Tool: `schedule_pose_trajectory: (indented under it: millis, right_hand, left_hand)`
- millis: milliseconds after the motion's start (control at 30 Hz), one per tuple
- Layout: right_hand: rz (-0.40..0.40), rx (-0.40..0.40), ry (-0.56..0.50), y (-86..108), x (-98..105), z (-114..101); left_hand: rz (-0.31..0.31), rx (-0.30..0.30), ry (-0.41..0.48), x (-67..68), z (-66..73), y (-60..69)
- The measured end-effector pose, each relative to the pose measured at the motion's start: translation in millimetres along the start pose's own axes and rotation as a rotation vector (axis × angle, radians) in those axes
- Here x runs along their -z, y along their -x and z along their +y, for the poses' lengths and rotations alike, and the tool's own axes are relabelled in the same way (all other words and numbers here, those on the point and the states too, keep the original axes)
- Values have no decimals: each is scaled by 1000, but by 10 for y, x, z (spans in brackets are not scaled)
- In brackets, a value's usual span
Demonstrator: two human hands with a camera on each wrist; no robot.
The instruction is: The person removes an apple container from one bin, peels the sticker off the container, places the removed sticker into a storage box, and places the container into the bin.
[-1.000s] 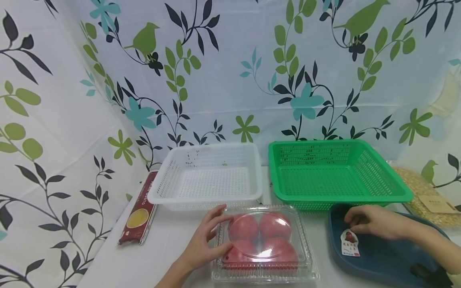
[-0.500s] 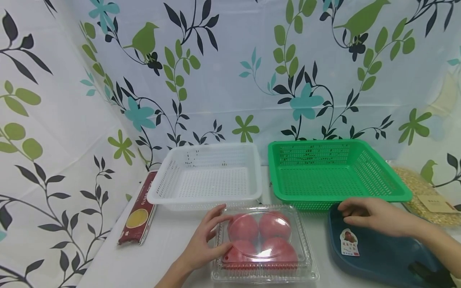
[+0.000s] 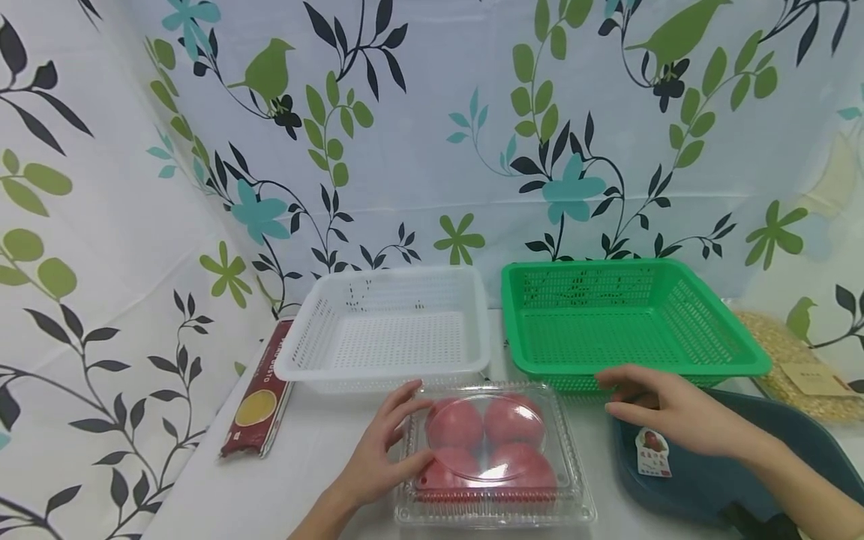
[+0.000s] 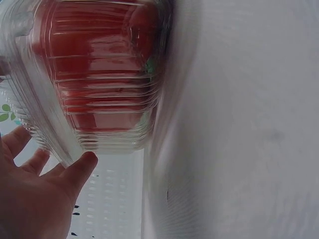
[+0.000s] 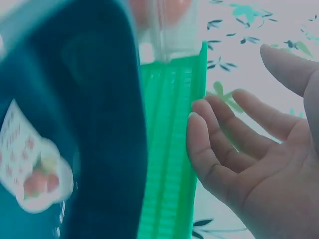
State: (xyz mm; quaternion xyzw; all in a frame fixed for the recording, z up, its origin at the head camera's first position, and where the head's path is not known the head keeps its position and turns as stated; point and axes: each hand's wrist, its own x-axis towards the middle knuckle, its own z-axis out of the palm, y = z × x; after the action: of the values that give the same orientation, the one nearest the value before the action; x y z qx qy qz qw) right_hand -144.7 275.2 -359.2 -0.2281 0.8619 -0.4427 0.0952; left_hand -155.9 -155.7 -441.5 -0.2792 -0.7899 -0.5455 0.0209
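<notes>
A clear lidded plastic box [image 3: 496, 457] holding several red round fruits, like tomatoes, lies at the front middle. My left hand [image 3: 385, 454] rests against its left side, fingers spread and apart from the thumb; in the left wrist view, the thumb and fingers [image 4: 82, 172] touch near the rim. Above the upper left edge of a dark blue tray [image 3: 715, 480] hovers my right hand [image 3: 682, 412], its fingers loosely bent around nothing. A small label with a red fruit picture [image 3: 652, 452] lies on the tray's left part, below that hand, and appears in the right wrist view.
A white perforated basket [image 3: 398, 367] and a green one [image 3: 641, 367] stand side by side at the back. A dark red packet [image 3: 259, 405] lies at the left. Behind the tray, a bag of yellowish grains [image 3: 790, 367] sits at the right, before a patterned cloth.
My right hand has come away from the label, risen, and moved left toward the box, its fingers loosening. The label stays on the tray. My left hand keeps its place at the box.
</notes>
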Motion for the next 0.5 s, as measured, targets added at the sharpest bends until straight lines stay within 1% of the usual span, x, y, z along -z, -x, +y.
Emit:
schedule_pose_trajectory:
  millis: [100,200,267,433,500]
  right_hand:
    - [36,-7,-36,-8,-109,-42]
    - [83,-6,-48,-7,-229,-73]
    - [100,-2,-67,-6,-313,-84]
    - [89,-8,-156,-19,-511,-83]
    - [95,-16,-179,-24,-579,-80]
  left_hand:
    - [13,-13,-7,8,-8,9]
    - [19,-13,13,15,-27,24]
    - [23,13,36,18,-39,39]
    - [36,83,87,37,-60,93]
    - [32,99,101,52,-66,107]
